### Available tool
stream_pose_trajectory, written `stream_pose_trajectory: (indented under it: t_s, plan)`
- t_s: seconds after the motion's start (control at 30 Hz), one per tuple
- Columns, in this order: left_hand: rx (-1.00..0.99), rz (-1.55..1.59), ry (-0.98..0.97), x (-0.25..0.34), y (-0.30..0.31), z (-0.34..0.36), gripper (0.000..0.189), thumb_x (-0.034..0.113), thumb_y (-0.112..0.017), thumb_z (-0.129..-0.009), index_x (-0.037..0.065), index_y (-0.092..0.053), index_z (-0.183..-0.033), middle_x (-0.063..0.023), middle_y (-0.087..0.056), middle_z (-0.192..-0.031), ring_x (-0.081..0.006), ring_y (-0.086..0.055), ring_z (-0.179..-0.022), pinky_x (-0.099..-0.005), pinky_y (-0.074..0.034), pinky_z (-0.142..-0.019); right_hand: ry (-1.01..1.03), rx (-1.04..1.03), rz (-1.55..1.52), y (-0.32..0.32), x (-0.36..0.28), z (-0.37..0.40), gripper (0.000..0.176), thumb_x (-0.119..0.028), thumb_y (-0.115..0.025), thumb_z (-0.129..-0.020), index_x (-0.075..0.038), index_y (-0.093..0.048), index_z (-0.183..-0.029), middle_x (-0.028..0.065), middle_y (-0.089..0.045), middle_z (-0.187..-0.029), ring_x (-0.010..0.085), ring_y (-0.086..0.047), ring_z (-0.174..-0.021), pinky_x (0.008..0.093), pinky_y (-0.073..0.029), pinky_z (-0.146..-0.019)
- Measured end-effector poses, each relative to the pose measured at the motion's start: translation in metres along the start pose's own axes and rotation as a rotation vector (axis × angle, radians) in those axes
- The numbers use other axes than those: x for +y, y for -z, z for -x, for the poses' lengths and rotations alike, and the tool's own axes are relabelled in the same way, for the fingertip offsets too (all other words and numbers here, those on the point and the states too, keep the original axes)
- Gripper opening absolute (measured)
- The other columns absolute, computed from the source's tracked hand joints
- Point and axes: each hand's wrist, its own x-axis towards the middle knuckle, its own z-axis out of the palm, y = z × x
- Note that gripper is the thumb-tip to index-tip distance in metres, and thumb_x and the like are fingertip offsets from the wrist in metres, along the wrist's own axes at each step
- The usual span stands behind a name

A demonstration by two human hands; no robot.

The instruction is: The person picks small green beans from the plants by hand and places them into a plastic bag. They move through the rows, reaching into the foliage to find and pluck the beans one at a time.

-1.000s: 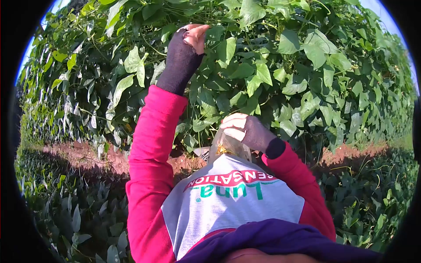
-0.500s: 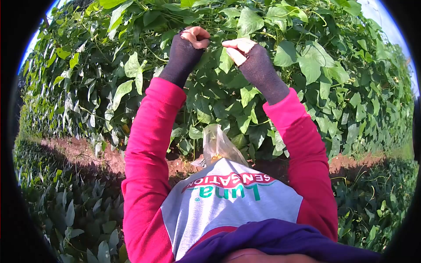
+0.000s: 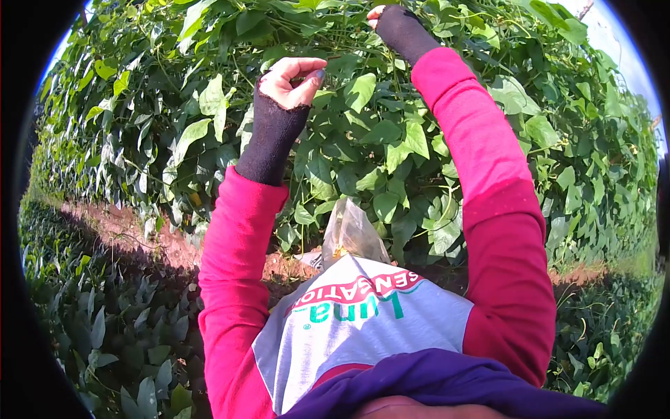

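Observation:
My left hand (image 3: 293,80), in a dark fingerless sleeve, is raised before the leafy vines (image 3: 377,133). Its thumb and index finger are curved toward each other with a gap between the tips, and I make out nothing between them. Farther up and to the right, my right hand (image 3: 377,15) reaches into the top of the foliage. Only a few of its bent fingertips show past the dark sleeve, and whatever they touch is too small to tell.
A clear plastic bag (image 3: 352,234) with something yellow inside hangs in front of my shirt (image 3: 349,307). Reddish soil (image 3: 153,244) runs along the foot of the vines. Low leafy plants (image 3: 118,335) grow at the lower left and lower right.
My right hand has moved up and away from my left, to the top of the vines. My left hand has come slightly down and its thumb and finger are farther apart.

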Motion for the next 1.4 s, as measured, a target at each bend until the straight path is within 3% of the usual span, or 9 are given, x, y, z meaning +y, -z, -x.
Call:
stream_pose_trajectory:
  t_s: [0.07,0.2,0.33,0.5,0.67,0.9,1.07,1.33,1.4]
  plan:
    - [-0.025,-0.037,-0.045,-0.006,0.000,-0.011,0.018,0.008,-0.068,-0.086,0.003,-0.070,-0.103,-0.0005,-0.069,-0.086,-0.0052,-0.060,-0.075,-0.0209,-0.049,-0.070,-0.658,-0.078,-0.825,0.069,-0.004,-0.004,0.028,-0.028,-0.062,-0.086,-0.015,-0.067,-0.110,0.0159,-0.067,-0.105,0.0307,-0.065,-0.098,0.0407,-0.052,-0.085]
    - [-0.088,-0.118,0.008,-0.013,-0.006,-0.031,0.021,0.009,-0.065,-0.086,0.002,-0.070,-0.105,-0.0014,-0.070,-0.089,-0.0051,-0.060,-0.077,-0.0216,-0.048,-0.071,-0.563,-0.176,-0.691,0.057,-0.008,-0.022,0.040,-0.029,-0.069,-0.083,-0.013,-0.062,-0.119,0.0108,-0.068,-0.108,0.0292,-0.066,-0.099,0.0400,-0.051,-0.088]
    - [-0.101,-0.169,0.036,-0.016,-0.019,-0.044,0.024,0.011,-0.063,-0.086,0.004,-0.069,-0.109,-0.0005,-0.071,-0.090,-0.0042,-0.059,-0.076,-0.0214,-0.048,-0.073,-0.495,-0.145,-0.679,0.058,-0.004,-0.024,0.028,-0.014,-0.056,-0.081,-0.009,-0.069,-0.105,0.0172,-0.067,-0.108,0.0329,-0.064,-0.101,0.0434,-0.050,-0.090]
    - [-0.113,-0.135,0.130,-0.034,-0.034,-0.066,0.030,0.015,-0.064,-0.087,0.003,-0.067,-0.114,-0.0022,-0.071,-0.095,-0.0064,-0.061,-0.082,-0.0227,-0.049,-0.078,-0.540,-0.018,-0.843,-0.021,0.002,-0.040,0.022,-0.019,-0.063,-0.081,-0.013,-0.069,-0.101,0.0114,-0.069,-0.097,0.0265,-0.066,-0.089,0.0388,-0.052,-0.084]
    - [-0.082,-0.029,0.119,-0.041,-0.059,-0.085,0.037,0.017,-0.068,-0.085,0.001,-0.065,-0.118,-0.0075,-0.071,-0.101,-0.0100,-0.064,-0.089,-0.0250,-0.050,-0.081,-0.604,0.229,-1.161,0.088,-0.004,0.030,0.019,-0.016,-0.065,-0.082,-0.009,-0.067,-0.099,0.0119,-0.069,-0.089,0.0235,-0.066,-0.083,0.0380,-0.052,-0.077]
    - [-0.108,0.192,0.129,-0.040,-0.078,-0.089,0.028,0.011,-0.068,-0.087,-0.002,-0.066,-0.111,-0.0059,-0.070,-0.091,-0.0090,-0.065,-0.079,-0.0222,-0.052,-0.073,-0.520,0.319,-1.361,0.113,-0.020,0.060,0.020,-0.016,-0.060,-0.088,-0.005,-0.066,-0.104,0.0047,-0.064,-0.080,0.0120,-0.057,-0.072,0.0286,-0.048,-0.069]
    - [-0.061,0.290,0.126,-0.021,-0.052,-0.056,0.025,0.009,-0.068,-0.087,-0.001,-0.067,-0.110,-0.0063,-0.071,-0.091,-0.0086,-0.065,-0.079,-0.0217,-0.053,-0.072,-0.546,0.360,-1.321,0.114,-0.020,0.068,0.020,-0.017,-0.058,-0.088,-0.005,-0.065,-0.103,0.0100,-0.065,-0.084,0.0196,-0.060,-0.078,0.0330,-0.049,-0.073]
    - [-0.985,0.016,0.523,-0.009,-0.044,0.124,0.018,0.017,-0.070,-0.085,0.002,-0.070,-0.095,-0.0071,-0.070,-0.086,-0.0117,-0.064,-0.077,-0.0263,-0.051,-0.072,-0.605,0.456,-1.232,0.119,-0.032,0.068,0.020,-0.016,-0.054,-0.089,-0.007,-0.064,-0.104,0.0155,-0.067,-0.087,0.0291,-0.065,-0.083,0.0375,-0.050,-0.075]
    - [-1.025,-0.084,0.320,-0.041,-0.048,0.178,0.016,0.017,-0.065,-0.083,0.002,-0.067,-0.085,-0.0108,-0.065,-0.075,-0.0213,-0.062,-0.068,-0.0327,-0.049,-0.066,-0.467,0.645,-1.143,0.128,-0.031,0.066,0.019,-0.015,-0.054,-0.087,-0.006,-0.066,-0.099,0.0152,-0.068,-0.087,0.0293,-0.065,-0.081,0.0373,-0.050,-0.074]
